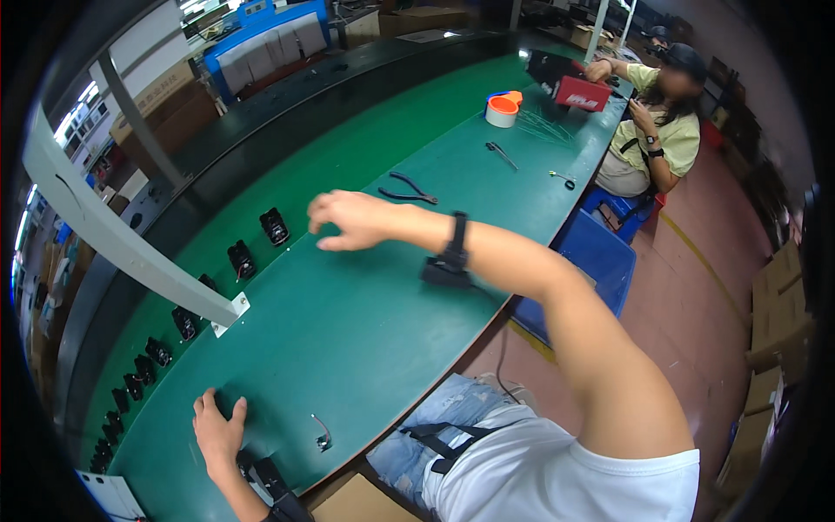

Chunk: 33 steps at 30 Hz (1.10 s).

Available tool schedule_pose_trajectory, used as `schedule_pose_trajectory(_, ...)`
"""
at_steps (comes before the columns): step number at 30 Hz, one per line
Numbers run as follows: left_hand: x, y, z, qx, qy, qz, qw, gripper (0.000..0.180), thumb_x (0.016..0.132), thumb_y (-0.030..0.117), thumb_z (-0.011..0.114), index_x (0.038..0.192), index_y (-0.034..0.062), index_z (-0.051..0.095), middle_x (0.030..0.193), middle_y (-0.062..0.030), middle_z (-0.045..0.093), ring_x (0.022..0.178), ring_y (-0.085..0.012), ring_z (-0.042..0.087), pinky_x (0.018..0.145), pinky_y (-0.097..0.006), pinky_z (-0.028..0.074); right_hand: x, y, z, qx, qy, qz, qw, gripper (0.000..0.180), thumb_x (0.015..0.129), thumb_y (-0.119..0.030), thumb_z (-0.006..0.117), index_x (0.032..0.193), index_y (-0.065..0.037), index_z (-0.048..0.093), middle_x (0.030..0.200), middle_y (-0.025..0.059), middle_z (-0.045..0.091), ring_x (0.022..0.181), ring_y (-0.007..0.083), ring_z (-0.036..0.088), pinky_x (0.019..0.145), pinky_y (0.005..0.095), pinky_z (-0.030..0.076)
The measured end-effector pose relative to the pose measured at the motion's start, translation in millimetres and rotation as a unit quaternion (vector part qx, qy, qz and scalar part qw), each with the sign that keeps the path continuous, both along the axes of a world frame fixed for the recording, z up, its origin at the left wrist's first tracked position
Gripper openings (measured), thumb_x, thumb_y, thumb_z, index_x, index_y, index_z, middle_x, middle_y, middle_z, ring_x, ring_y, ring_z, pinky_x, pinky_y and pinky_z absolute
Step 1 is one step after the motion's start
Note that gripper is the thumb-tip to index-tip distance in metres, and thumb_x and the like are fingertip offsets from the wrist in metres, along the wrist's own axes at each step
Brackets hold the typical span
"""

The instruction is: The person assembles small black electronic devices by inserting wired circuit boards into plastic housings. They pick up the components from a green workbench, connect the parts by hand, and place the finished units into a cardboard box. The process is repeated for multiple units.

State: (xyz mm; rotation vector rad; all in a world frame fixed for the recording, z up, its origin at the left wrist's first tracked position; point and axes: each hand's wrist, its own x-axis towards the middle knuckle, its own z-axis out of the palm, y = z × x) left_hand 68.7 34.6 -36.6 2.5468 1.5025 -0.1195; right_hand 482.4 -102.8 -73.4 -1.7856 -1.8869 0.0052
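Note:
My right hand (352, 221) is stretched over the green table, with its fingers apart and nothing between them. The nearest thing to it is a small black housing (274, 226), which stands on the green strip beyond the table edge. Another black housing (241, 260) sits beside that one. At the lower left my left hand (217, 431) is low over the tabletop, thumb and fingers spread. A dark patch shows between them; whether it is shadow or a part, I cannot tell. A small part with a wire (323, 441) lies to its right.
Several more black housings (158, 351) line the green strip at left. A white post (139, 235) is bolted to the table (348, 348). Pliers (409, 189), a screwdriver-like tool (502, 155), scissors (564, 179) and tape rolls (502, 110) lie farther off. Another person sits at the far right.

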Motion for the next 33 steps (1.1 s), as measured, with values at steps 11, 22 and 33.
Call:
schedule_pose_trajectory(11,-2,-15,-5,0.011,-0.004,-0.050,0.999,0.065,0.080,0.034,0.077,0.133,0.0054,0.054,0.136,-0.0173,0.053,0.120,-0.0406,0.053,0.100,-0.048,0.047,170,-330,32,0.188,0.292,-0.618,0.705,0.051,0.092,-0.049,0.066,0.103,0.001,0.068,0.084,0.0128,0.074,0.067,0.0170,0.072,0.057,0.0256,0.055)
schedule_pose_trajectory(22,-1,-6,-30,0.047,0.000,-0.052,0.998,0.066,0.073,0.040,0.080,0.127,0.0065,0.060,0.132,-0.0193,0.055,0.121,-0.0436,0.051,0.103,-0.049,0.045,319,-334,-40,0.289,0.672,-0.515,0.446,0.062,0.092,-0.037,0.059,0.138,-0.001,0.040,0.116,0.0345,0.055,0.083,0.0500,0.065,0.064,0.0471,0.062)
schedule_pose_trajectory(33,-10,-7,-25,0.046,0.014,-0.042,0.998,0.064,0.077,0.039,0.078,0.128,0.0065,0.059,0.133,-0.0169,0.055,0.120,-0.0404,0.054,0.101,-0.048,0.047,235,-305,-2,0.334,0.529,-0.510,0.590,0.014,0.076,-0.001,0.054,0.090,-0.001,0.057,0.092,0.0099,0.060,0.092,0.0313,0.067,0.082,0.0500,0.061)
